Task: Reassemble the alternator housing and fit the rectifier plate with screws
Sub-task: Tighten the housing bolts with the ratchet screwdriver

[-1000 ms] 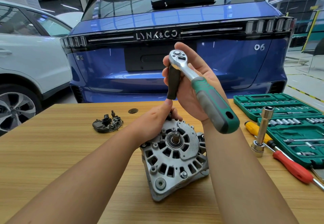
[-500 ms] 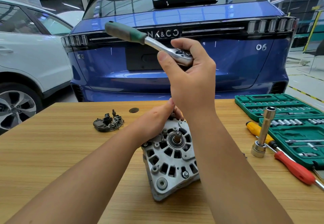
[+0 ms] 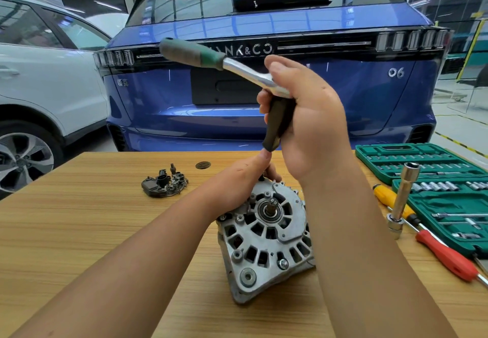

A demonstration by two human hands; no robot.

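Nearest, an alternator (image 3: 266,234) stands tilted on a wooden desk (image 3: 79,232), its shaft end facing up. On its far edge, a person's left hand (image 3: 237,184) curls its fingers around the housing. Above it, the right hand (image 3: 309,118) has its fingers closed around the head of a ratchet (image 3: 219,62) and a dark socket (image 3: 277,123), the green handle pointing left. Farther left lies a rectifier plate (image 3: 165,184); a green socket set (image 3: 422,163) sits right. Beyond, a blue car (image 3: 264,99) is parked.

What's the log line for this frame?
right hand grips ratchet, socket down | left hand holds alternator | rectifier plate on table
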